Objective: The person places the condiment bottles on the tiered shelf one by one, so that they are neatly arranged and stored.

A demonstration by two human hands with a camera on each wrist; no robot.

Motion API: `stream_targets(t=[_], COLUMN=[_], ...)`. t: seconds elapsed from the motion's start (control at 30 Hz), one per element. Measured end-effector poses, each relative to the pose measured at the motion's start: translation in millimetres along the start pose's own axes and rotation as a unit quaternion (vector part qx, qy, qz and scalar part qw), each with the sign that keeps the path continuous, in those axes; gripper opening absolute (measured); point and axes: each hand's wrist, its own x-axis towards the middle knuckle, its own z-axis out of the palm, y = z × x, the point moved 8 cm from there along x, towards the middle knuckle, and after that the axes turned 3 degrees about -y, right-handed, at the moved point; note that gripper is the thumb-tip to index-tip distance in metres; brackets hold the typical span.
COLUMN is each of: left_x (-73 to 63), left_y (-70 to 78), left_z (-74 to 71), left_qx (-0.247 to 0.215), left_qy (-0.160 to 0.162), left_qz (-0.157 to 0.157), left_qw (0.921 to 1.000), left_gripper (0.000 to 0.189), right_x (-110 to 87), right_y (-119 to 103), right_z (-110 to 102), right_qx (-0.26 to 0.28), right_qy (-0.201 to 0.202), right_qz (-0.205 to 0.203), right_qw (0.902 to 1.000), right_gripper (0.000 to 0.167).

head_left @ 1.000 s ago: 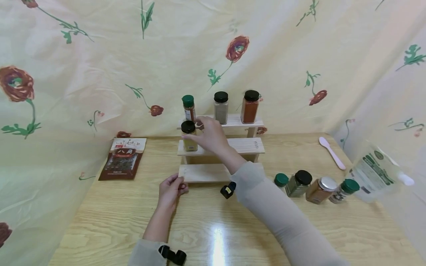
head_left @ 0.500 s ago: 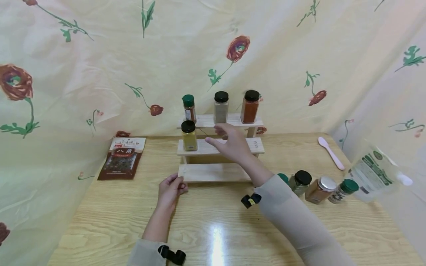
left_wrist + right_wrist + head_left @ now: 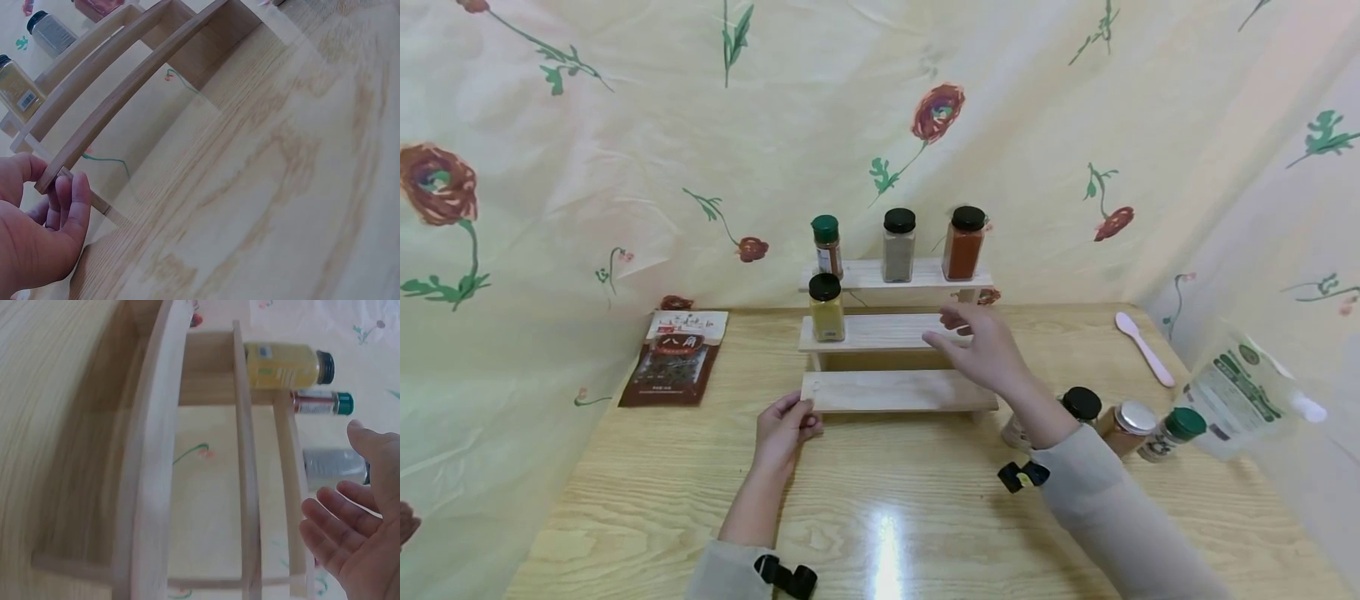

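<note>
A three-step wooden rack (image 3: pixel 895 392) stands against the back of the table. My left hand (image 3: pixel 784 433) pinches the front left corner of its lowest step, as the left wrist view also shows. On the middle step's left end stands a spice jar with yellow contents and a black lid (image 3: pixel 827 318). My right hand (image 3: pixel 985 348) is over the rack's right side, fingers spread and holding nothing. The top step bears a green-capped jar (image 3: pixel 826 248), a grey-filled jar (image 3: pixel 898 248) and a red-orange spice jar (image 3: pixel 962 246).
Right of the rack, partly behind my right forearm, are a black-lidded jar (image 3: pixel 1082 403), a silver-lidded jar (image 3: pixel 1129 427) and a green-capped shaker (image 3: pixel 1172 435). A clear pouch (image 3: pixel 1240 396) and a pink spoon (image 3: pixel 1144 348) lie farther right. A brown spice packet (image 3: pixel 673 360) is at left.
My right hand has let go of the yellow jar, leaving it on the middle step, and has moved right and slightly down. The left hand has stayed at the rack's corner.
</note>
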Motion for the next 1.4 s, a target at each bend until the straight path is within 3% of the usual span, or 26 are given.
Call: stream_targets(t=[0.17, 0.83, 1.4], left_x=[0.7, 1.7, 0.8], left_y=[0.5, -0.4, -1.4], left_z=[0.7, 2.1, 0.1], left_qx=[0.001, -0.005, 0.005], left_qy=[0.000, 0.001, -0.006], left_qz=[0.002, 0.003, 0.000], left_qw=[1.0000, 1.0000, 1.0000], left_gripper=[0.042, 0.039, 0.043], right_x=[-11.8, -60.2, -98.3], right_y=[12.3, 42.0, 68.5], right_z=[-10.4, -50.2, -56.3], right_qx=[-0.004, -0.059, -0.059], right_qy=[0.000, 0.005, -0.088], right_qz=[0.006, -0.051, -0.031], right_qw=[1.0000, 0.9970, 0.9939], right_gripper=[0.046, 0.037, 0.038])
